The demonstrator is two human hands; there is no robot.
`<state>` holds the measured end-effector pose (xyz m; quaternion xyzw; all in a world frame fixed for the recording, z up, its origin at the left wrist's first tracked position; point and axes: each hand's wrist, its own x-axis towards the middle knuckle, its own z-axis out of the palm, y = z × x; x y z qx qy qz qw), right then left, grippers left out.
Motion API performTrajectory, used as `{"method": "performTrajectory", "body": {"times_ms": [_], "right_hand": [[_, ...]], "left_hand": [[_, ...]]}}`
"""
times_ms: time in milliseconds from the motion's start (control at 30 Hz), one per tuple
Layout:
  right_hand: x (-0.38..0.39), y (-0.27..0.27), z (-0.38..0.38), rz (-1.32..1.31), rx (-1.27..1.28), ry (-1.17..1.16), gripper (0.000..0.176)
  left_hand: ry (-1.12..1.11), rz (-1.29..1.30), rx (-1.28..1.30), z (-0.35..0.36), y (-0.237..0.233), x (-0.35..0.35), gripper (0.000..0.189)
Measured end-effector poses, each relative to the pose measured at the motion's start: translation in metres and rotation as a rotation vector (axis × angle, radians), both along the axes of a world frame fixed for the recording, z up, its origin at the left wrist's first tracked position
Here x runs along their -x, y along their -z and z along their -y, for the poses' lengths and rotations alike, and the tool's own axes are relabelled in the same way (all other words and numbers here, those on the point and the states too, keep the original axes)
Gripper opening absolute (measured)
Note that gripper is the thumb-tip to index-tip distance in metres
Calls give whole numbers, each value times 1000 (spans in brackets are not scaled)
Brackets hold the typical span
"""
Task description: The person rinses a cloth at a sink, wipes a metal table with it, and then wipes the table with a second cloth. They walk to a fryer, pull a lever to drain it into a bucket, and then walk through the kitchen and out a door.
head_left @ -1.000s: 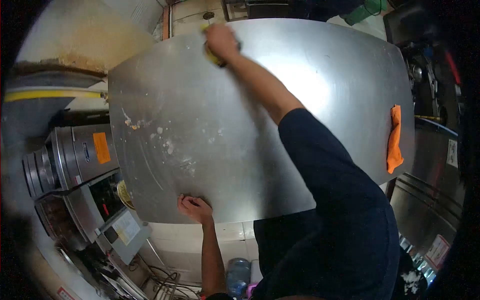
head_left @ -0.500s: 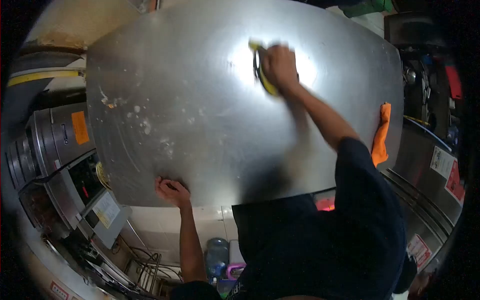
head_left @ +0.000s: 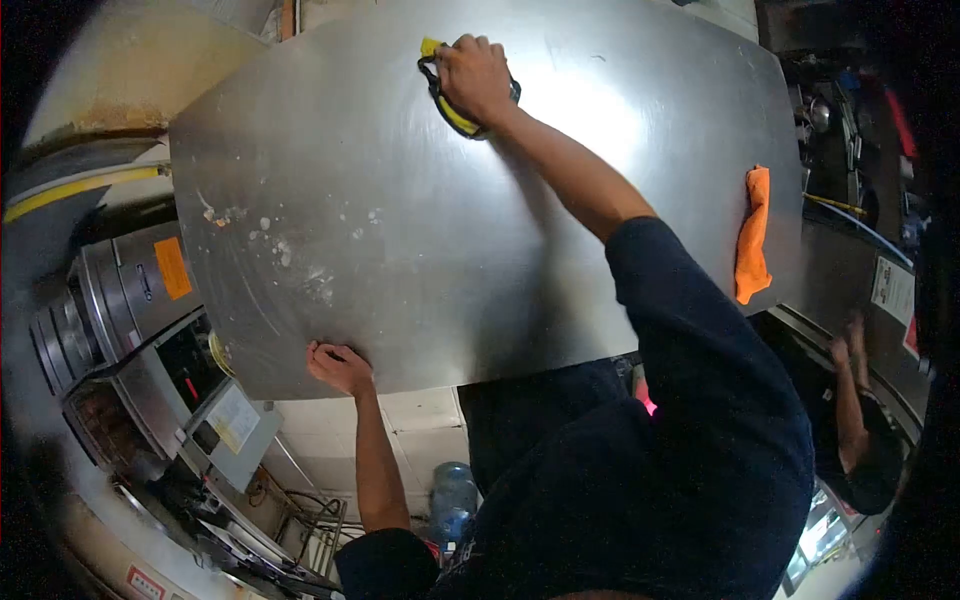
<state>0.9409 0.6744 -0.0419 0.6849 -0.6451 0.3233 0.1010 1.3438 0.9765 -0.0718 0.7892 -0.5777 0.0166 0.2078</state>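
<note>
My right hand (head_left: pixel 478 76) is closed on a yellow cloth with black edging (head_left: pixel 457 120), pressed against the far part of a steel table (head_left: pixel 400 270). The cloth's edges stick out around the fingers, and a yellow corner shows past the fingertips. My left hand (head_left: pixel 340 368) rests at the table's near edge on the left, its fingers loosely curled with nothing visible in them. White smears and spots (head_left: pixel 285 245) mark the steel on the left side. Toward the right edge lies a crumpled orange cloth (head_left: pixel 754 235).
Steel kitchen units (head_left: pixel 150 270) stand along the left. A blue water bottle (head_left: pixel 453 495) is on the tiled floor below the near edge. At the right, another person's arm (head_left: pixel 850 410) shows beside a steel cabinet. Utensils (head_left: pixel 850 140) sit at the upper right.
My right hand has moved the yellow-and-black cloth left and toward the far edge. The left hand stays at the near edge. Another person's arms have come into view at the right.
</note>
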Motion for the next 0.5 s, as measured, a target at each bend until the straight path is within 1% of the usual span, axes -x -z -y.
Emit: {"method": "performTrajectory", "body": {"times_ms": [67, 100, 133, 167, 233, 267, 300, 333, 367, 400, 433, 467, 500], "right_hand": [[-22, 15, -23, 95, -494, 87, 26], [-38, -11, -68, -19, -636, -45, 26], [-48, 11, -117, 39, -611, -106, 22], [-45, -6, -176, 68, -245, -256, 19], [2, 1, -231, 289, -312, -251, 16], [38, 6, -237, 66, -407, -83, 12], [75, 1, -228, 32, -477, 138, 15], [115, -11, -208, 119, -537, 304, 22], [149, -26, -183, 200, -476, 467, 29], [185, -21, -154, 204, -333, 510, 36], [215, -15, -121, 354, -353, 529, 35], [234, 4, -90, -105, -86, 559, 28], [230, 6, -68, -76, -122, 541, 24]], "left_hand": [[88, 83, 78, 0, 2, -3, 10], [112, 63, 80, 0, 0, -3, 10], [107, 76, 21, 0, -1, -5, 10], [94, 95, -39, 0, -1, -5, 10], [94, 105, -32, 0, -1, -6, 10], [71, 131, -27, 0, 0, -3, 11], [-52, -3, -104, 7, -19, 19, 11], [-40, -2, -107, 8, -13, 15, 11], [-6, 46, -102, 5, -7, 9, 12], [24, 96, -94, 1, -3, 2, 13], [27, 99, -92, 1, -2, -2, 13], [21, 111, -100, 1, -1, -3, 13], [14, 123, -111, -1, 0, -2, 13]]}}
